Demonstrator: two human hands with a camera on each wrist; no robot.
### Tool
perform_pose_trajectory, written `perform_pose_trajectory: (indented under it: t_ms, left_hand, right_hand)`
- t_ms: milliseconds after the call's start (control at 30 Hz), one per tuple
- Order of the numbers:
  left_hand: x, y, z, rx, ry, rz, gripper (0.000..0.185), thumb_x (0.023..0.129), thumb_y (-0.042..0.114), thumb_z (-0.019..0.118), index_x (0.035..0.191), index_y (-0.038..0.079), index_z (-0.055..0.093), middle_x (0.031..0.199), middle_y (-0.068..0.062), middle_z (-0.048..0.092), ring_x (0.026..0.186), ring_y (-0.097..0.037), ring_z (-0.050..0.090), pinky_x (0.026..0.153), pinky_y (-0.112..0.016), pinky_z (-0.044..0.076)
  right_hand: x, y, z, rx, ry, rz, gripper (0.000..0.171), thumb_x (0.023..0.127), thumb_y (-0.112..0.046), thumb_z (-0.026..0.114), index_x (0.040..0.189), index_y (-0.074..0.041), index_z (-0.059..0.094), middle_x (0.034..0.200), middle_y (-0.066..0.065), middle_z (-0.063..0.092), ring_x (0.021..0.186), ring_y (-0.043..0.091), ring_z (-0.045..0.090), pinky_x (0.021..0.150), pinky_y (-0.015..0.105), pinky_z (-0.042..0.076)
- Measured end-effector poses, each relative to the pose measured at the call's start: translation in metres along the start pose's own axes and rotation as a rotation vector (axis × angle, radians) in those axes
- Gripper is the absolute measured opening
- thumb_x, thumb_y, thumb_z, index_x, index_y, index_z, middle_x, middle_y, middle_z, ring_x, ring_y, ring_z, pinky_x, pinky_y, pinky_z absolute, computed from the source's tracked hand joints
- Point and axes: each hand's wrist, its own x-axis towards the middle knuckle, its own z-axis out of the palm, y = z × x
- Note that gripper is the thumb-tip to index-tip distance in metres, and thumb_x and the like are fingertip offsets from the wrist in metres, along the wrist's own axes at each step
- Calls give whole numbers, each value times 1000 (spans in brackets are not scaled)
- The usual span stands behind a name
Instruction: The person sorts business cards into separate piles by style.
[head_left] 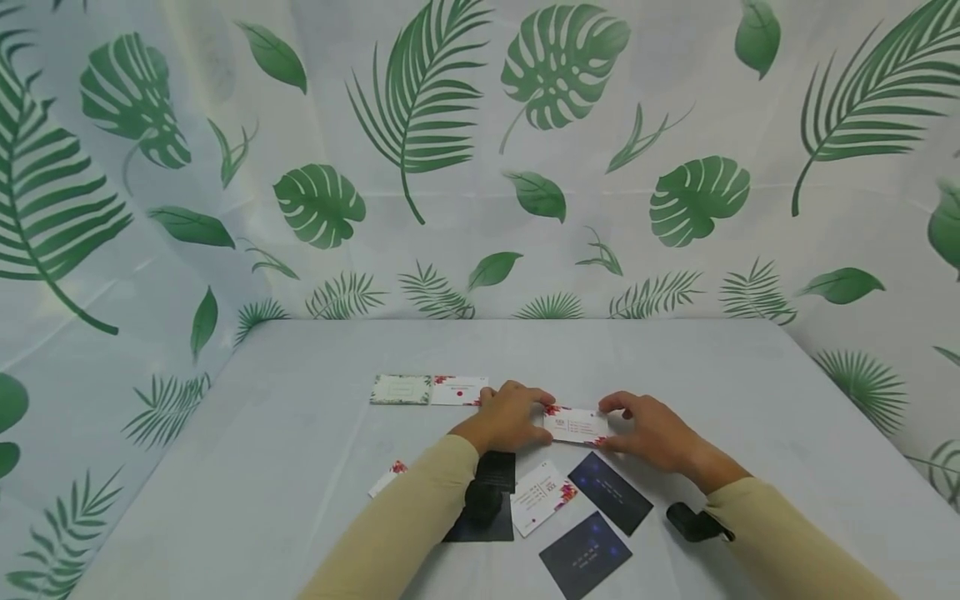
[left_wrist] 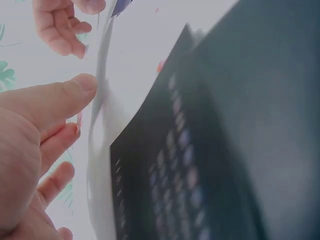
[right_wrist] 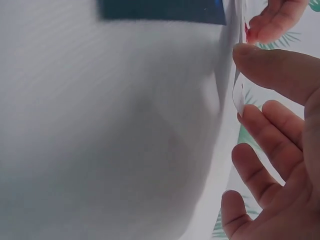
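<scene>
White floral card, held just above the table between left hand and right hand, both pinching its ends; step: mid-carry, next needing placement beside the 2 far-left cards.

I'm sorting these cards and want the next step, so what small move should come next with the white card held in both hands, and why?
Probably carry the white card over and set it beside the white card at the back. Both hands, left hand and right hand, pinch it above the table, and that back row already pairs a green card with a similar floral one.
</scene>
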Motion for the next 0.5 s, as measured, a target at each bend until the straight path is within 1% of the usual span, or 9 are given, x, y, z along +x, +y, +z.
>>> perform_pose_trajectory:
  t_ms: [133, 333, 500]
  left_hand:
    - [-5, -12, -9, -5, 27, -10, 52, 87, 39, 78, 136, 31, 62, 131, 8, 60, 131, -18, 42, 99, -49, 26]
    - [-14, -37, -28, -21, 60, -9, 51, 88, 35, 78, 136, 27, 63, 131, 4, 60, 131, -21, 42, 97, -52, 25]
    - [-23, -58, -38, -30, 62, -31, 50, 89, 34, 78, 136, 25, 63, 132, 0, 60, 133, -23, 41, 99, -55, 23]
  right_hand:
    - [10, -9, 3, 13, 13, -29, 52, 84, -25, 80, 128, -4, 61, 123, 15, 62, 113, 38, 54, 90, 56, 47]
    - [30, -30, 9, 30, 18, -91, 49, 86, -24, 77, 127, -3, 61, 121, 15, 63, 110, 36, 56, 87, 53, 47]
    - [47, -48, 20, 41, -4, -98, 50, 87, -24, 77, 129, -4, 60, 125, 17, 62, 115, 38, 56, 92, 55, 46]
